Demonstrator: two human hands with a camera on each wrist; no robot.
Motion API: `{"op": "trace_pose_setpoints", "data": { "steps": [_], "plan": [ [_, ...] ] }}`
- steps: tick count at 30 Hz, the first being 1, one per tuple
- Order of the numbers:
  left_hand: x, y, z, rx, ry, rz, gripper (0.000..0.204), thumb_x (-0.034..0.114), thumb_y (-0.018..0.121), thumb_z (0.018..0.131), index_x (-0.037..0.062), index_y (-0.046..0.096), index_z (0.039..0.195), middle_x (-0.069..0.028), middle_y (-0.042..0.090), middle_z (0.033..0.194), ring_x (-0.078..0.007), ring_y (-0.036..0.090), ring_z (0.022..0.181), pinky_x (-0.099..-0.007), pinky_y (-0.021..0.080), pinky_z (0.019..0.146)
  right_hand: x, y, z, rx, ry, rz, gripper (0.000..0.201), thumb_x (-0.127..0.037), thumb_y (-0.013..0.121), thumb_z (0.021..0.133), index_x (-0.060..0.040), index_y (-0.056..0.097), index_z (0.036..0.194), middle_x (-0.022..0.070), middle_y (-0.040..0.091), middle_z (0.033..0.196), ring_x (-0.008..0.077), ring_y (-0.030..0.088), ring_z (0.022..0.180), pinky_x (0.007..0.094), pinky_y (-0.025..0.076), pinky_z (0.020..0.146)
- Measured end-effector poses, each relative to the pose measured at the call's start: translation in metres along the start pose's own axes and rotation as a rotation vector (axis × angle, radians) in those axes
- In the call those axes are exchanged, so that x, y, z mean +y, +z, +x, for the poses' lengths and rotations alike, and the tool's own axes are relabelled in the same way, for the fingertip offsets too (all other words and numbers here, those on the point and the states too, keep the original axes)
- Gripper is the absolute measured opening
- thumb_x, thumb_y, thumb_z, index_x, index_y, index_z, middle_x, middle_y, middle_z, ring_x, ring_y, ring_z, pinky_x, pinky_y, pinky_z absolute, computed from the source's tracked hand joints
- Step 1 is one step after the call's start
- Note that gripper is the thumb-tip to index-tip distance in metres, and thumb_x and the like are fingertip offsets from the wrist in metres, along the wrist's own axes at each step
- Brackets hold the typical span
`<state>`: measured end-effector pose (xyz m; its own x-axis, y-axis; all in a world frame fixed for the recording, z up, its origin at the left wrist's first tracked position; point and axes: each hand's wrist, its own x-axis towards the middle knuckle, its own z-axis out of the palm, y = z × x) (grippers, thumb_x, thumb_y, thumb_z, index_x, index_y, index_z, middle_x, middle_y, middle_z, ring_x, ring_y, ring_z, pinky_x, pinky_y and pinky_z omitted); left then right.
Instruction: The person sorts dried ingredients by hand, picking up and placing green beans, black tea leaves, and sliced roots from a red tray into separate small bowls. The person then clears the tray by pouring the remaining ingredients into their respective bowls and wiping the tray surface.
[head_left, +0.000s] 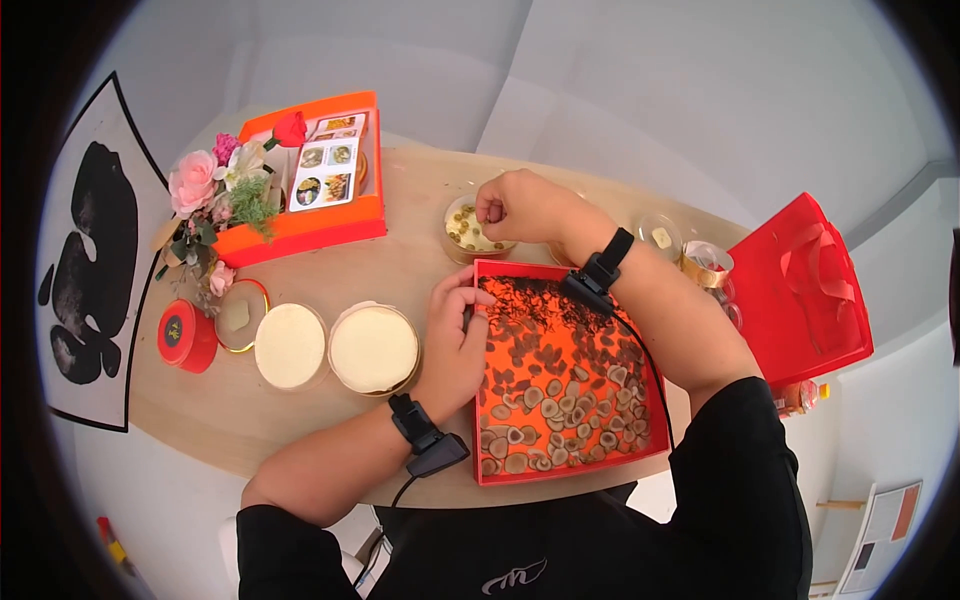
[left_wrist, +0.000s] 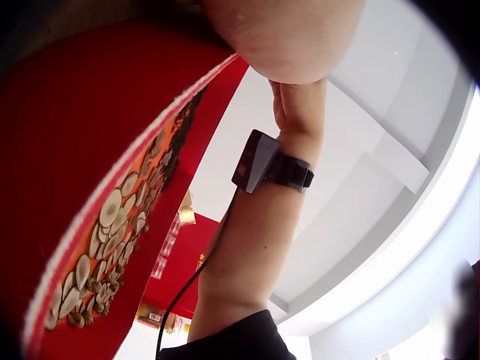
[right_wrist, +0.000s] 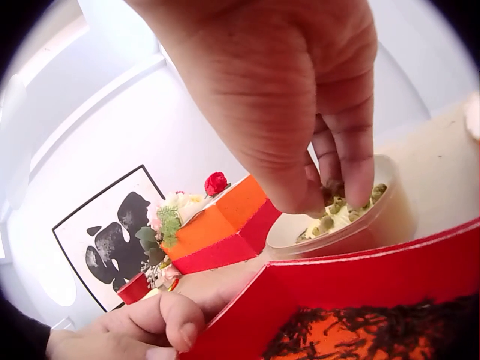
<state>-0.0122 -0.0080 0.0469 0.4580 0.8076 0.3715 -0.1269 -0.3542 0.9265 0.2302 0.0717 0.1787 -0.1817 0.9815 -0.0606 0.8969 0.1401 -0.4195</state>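
My right hand (head_left: 525, 208) reaches over the far edge of a red box to a round clear tub (head_left: 462, 252). In the right wrist view, thumb and fingers pinch among small greenish-brown pieces (right_wrist: 373, 196) on the tub's pale filling. My left hand (head_left: 455, 340) grips the left wall of the red box (head_left: 481, 470), fingers curled at its rim near the far corner. Inside the box lie dark shreds (head_left: 530, 295), brown flat pieces (head_left: 540, 350) and round dried slices (head_left: 570, 410), on an orange base.
Two round tubs of cream-coloured filling (head_left: 290, 346) stand left of the box, beside a gold-rimmed lid (head_left: 241, 314) and a red canister (head_left: 186, 336). Behind are flowers (head_left: 195, 185) and an orange-red box (head_left: 350, 222) with picture cards. At right stand clear containers (head_left: 660, 235) and an open red case (head_left: 800, 300).
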Motion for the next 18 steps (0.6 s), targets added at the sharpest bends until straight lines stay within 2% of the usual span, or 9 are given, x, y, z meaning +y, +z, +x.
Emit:
{"op": "trace_pose_setpoints", "data": {
  "steps": [2,3,4,6,18],
  "plan": [
    [0.002,-0.001,-0.001,-0.012,-0.017,-0.017,0.019,-0.001,0.061,0.114,0.0054,0.069,0.130,-0.0221,0.053,0.170,-0.0395,0.055,0.159,-0.0486,0.046,0.133,0.006,0.004,0.003,-0.004,-0.006,0.004,0.023,-0.013,0.088,0.092,-0.0012,0.088,0.112,0.0111,0.087,0.100,0.0237,0.082,0.093,0.0386,0.066,0.085],
    [0.000,-0.002,-0.001,-0.019,-0.004,-0.009,0.019,-0.002,0.061,0.114,0.0054,0.068,0.130,-0.0229,0.053,0.171,-0.0403,0.056,0.159,-0.0489,0.046,0.133,0.009,0.005,0.002,0.006,-0.019,0.024,0.024,-0.012,0.088,0.092,-0.0014,0.089,0.113,0.0113,0.087,0.100,0.0239,0.082,0.093,0.0385,0.066,0.086],
    [-0.001,-0.001,-0.001,-0.015,-0.004,-0.010,0.019,-0.002,0.061,0.114,0.0054,0.068,0.130,-0.0229,0.053,0.171,-0.0403,0.056,0.159,-0.0489,0.046,0.133,0.013,0.004,0.002,0.018,-0.030,0.044,0.025,-0.012,0.087,0.092,-0.0016,0.089,0.114,0.0114,0.087,0.100,0.0241,0.082,0.093,0.0385,0.066,0.086],
    [-0.001,0.000,-0.001,-0.008,0.013,-0.001,0.015,0.001,0.061,0.117,0.0054,0.069,0.129,-0.0191,0.052,0.173,-0.0329,0.057,0.157,-0.0444,0.049,0.129,0.013,0.001,-0.001,0.009,-0.040,0.029,0.027,-0.012,0.087,0.092,-0.0016,0.089,0.117,0.0116,0.086,0.100,0.0238,0.082,0.092,0.0385,0.066,0.086],
    [-0.002,-0.003,0.000,-0.039,-0.020,-0.018,0.015,0.003,0.061,0.118,0.0053,0.070,0.130,-0.0195,0.051,0.175,-0.0326,0.057,0.158,-0.0439,0.050,0.128,0.009,-0.006,-0.007,0.036,-0.022,0.044,0.028,-0.011,0.091,0.098,-0.0007,0.088,0.123,0.0123,0.088,0.103,0.0230,0.083,0.094,0.0391,0.067,0.086]
  ]
}}
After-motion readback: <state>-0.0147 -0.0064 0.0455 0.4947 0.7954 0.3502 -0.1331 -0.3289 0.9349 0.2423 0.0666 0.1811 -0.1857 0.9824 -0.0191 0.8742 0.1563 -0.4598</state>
